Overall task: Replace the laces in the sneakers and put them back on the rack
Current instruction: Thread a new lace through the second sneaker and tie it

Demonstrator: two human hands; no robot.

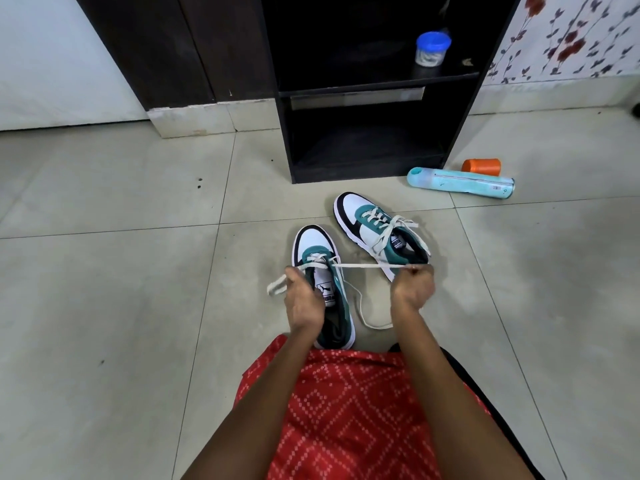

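**Near sneaker: both hands on the lace**

L arm: forearm comes up from the bottom of the view, over a red patterned garment (346, 410). L hand (304, 301) sits over the tongue of the near sneaker (313, 242), back of hand to camera. Fingers (294, 278) curled tight, gripping one end of the white lace (374, 266). A short tail sticks out left of the fist.

R arm: forearm approx. parallel, further right. R hand (414, 289) is by the heel end of the far sneaker (360, 206); touching it or not, cannot tell. Thumb + fingertip pinch the lace, other fingers curled in. Lace runs taut and roughly level from the near sneaker's eyelets to this pinch. A slack loop lies on the floor (138, 271) betw. near sneaker and R wrist.

Position: near sneaker stands on the floor tiles, toe toward the black rack (346, 174). Far sneaker is to its right and closer to the rack, laced, ends loose across the top.

Blue-lidded jar (432, 49) on the rack's upper shelf. Teal bottle (460, 181) lies on the floor right of the rack, w/ an orange cup (481, 167) just behind it.
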